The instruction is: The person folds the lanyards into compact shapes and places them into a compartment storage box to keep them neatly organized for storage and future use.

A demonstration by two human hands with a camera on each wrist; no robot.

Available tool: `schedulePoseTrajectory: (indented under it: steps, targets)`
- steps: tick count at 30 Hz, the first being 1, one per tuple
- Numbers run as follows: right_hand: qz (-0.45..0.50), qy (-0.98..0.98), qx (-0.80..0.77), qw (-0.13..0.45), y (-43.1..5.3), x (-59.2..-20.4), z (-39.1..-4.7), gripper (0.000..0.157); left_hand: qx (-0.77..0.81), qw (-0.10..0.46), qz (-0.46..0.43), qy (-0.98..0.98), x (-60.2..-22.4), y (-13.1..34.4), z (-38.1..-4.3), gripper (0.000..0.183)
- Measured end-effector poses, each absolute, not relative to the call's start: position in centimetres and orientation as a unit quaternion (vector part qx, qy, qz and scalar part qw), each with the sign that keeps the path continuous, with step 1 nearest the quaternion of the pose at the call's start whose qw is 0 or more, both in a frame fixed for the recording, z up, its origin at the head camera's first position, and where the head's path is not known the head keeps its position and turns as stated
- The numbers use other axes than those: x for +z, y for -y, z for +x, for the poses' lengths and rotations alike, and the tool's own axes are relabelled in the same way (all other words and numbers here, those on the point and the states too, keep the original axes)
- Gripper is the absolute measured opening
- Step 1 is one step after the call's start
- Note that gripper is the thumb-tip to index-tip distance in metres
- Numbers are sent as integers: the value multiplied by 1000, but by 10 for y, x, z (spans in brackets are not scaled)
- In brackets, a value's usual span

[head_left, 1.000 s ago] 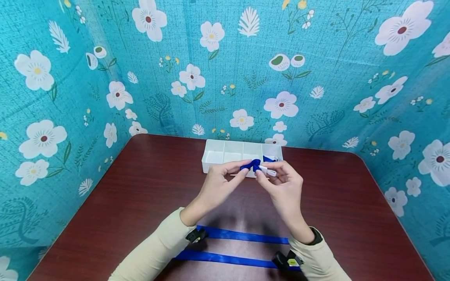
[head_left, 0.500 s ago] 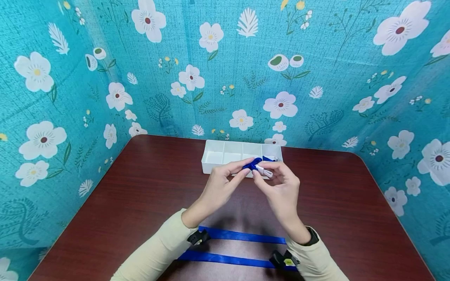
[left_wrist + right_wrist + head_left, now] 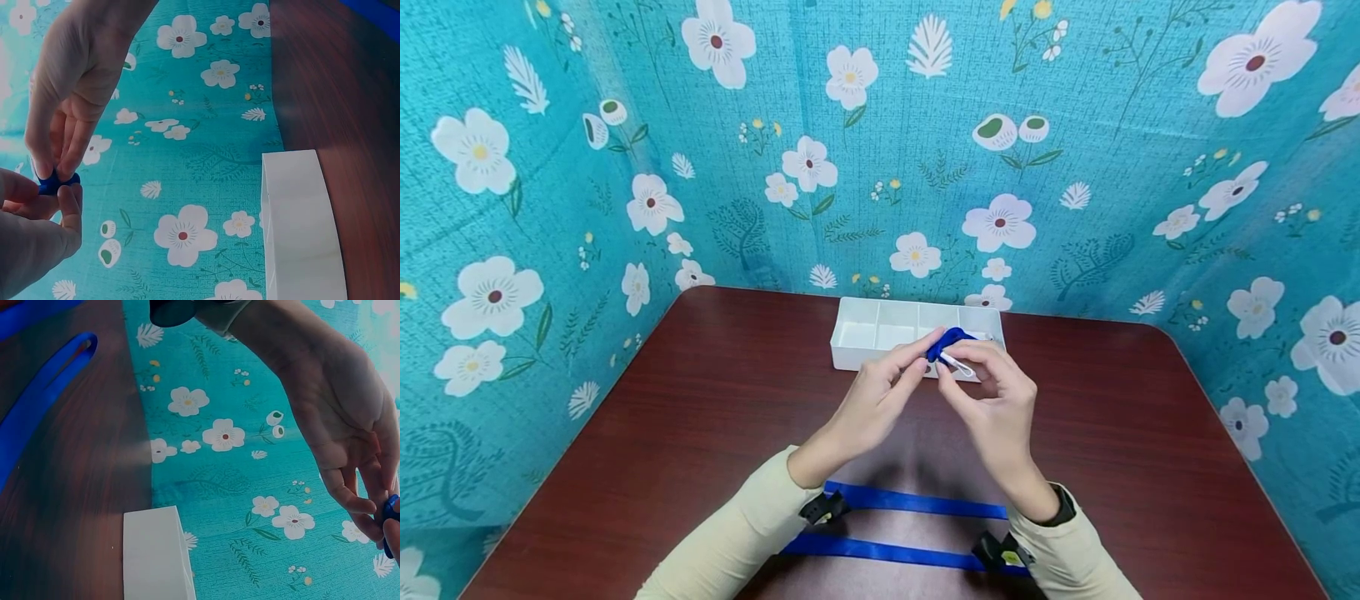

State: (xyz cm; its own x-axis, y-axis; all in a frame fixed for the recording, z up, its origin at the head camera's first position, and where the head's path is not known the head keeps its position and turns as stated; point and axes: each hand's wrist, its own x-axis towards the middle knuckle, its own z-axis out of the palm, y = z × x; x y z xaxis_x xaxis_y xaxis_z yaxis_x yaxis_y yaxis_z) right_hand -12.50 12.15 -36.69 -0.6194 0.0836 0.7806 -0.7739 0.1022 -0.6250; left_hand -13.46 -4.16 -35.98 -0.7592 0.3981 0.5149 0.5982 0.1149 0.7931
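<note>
A small folded piece of blue ribbon (image 3: 950, 337) with a white loop (image 3: 958, 367) is held up between both hands, in front of the white tray. My left hand (image 3: 868, 404) pinches the ribbon's left side between thumb and fingers. From the right, my right hand (image 3: 1000, 408) pinches it where the white loop sticks out. Fingertips of both hands meet around the blue ribbon (image 3: 57, 182) in the left wrist view, covering most of it. Only a bit of the blue ribbon (image 3: 391, 507) shows at the right wrist view's edge.
The white divided tray (image 3: 850, 360) stands at the back of the dark red table (image 3: 700, 433). Two long blue ribbon lengths (image 3: 917, 502) lie across the front, below the forearms; a looped end (image 3: 84, 344) shows in the right wrist view. Floral curtains (image 3: 880, 167) surround the table.
Both hands have kept hold of the ribbon and shifted slightly together. The blue ribbon has been turned and bunched tighter, and the white loop now points more downward.
</note>
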Motion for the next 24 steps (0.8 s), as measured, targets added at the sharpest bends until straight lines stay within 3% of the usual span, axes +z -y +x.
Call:
schedulePoseTrajectory:
  steps: [15, 24]
  targets:
    - [277, 690, 546, 386, -122, -372, -133, 42, -548, 38, -335, 766, -359, 43, -129, 63]
    - [306, 711, 478, 415, -124, -377, -140, 37, -516, 61, -318, 793, -360, 44, -130, 54]
